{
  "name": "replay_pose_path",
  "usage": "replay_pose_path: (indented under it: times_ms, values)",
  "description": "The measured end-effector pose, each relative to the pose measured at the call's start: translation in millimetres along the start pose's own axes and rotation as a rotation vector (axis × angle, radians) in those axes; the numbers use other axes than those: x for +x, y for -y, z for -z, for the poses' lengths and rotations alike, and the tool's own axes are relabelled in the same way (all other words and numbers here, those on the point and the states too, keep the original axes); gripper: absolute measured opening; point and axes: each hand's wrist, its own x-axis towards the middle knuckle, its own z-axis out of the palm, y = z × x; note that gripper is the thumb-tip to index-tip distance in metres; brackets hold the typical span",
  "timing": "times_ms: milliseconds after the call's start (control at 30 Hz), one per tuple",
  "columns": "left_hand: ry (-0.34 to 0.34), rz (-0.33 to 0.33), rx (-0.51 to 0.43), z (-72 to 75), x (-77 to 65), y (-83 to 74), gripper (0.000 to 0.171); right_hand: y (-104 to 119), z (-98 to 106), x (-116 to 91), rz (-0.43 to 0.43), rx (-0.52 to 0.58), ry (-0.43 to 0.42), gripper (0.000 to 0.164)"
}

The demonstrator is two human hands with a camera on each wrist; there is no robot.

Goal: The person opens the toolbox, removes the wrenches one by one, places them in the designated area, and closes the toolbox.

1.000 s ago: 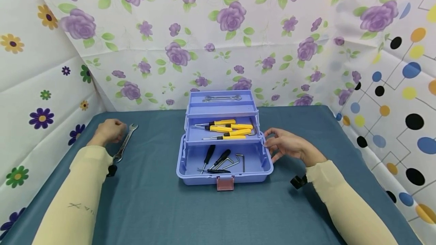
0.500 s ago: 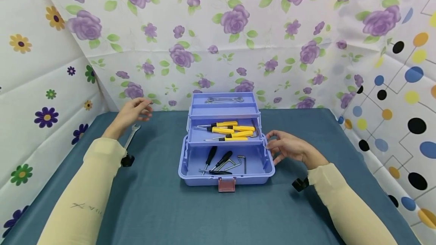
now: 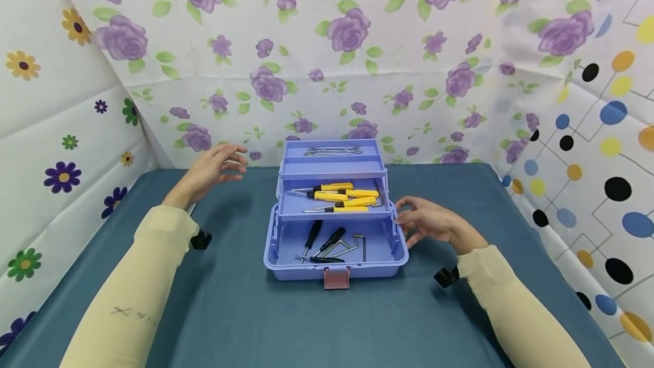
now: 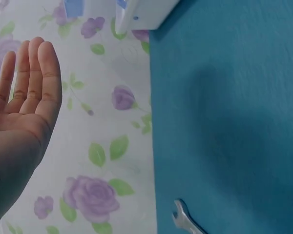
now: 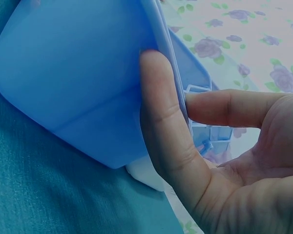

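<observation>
A blue-purple toolbox [image 3: 301,271] stands unfolded mid-table, its stepped trays raised. My right hand [image 3: 434,221] pinches its right side rim; in the right wrist view the thumb [image 5: 217,108] and a finger lie on either side of that edge. With fingers extended and nothing held, my left hand [image 3: 209,169] hovers over the table's back left. A silver open-ended wrench [image 4: 184,218] lies on the cloth below it, mostly hidden by the forearm in the head view. Yellow-handled screwdrivers [image 3: 352,202] fill the middle tray.
Wrenches [image 3: 334,151] lie in the top tray. The bottom compartment holds black-handled screwdrivers [image 3: 334,237] and hex keys [image 3: 364,247]. A reddish latch [image 3: 336,278] hangs at the front. A floral cloth wall [image 3: 317,101] rises behind the blue-green tabletop [image 3: 286,328].
My left hand has lifted away from beside the wrench, moving up and rightward, its fingers straightening out. The wrench stays on the table. My right hand keeps its place on the toolbox.
</observation>
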Motion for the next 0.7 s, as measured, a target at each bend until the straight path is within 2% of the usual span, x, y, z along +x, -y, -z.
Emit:
replay_pose_path:
  times_ms: [233,467,700]
  values:
    - [0.046,-0.015,-0.036,-17.9,12.4,-20.6,0.055,1,0,1,-0.004,-0.006,0.000,0.047]
    - [0.062,-0.072,-0.034,-40.5,28.3,-45.6,0.053,1,-1,1,0.002,-0.002,0.002,0.046]
    - [0.061,-0.077,0.063,-63.5,41.3,-65.0,0.046,0,-1,1,0.006,0.001,0.011,0.047]
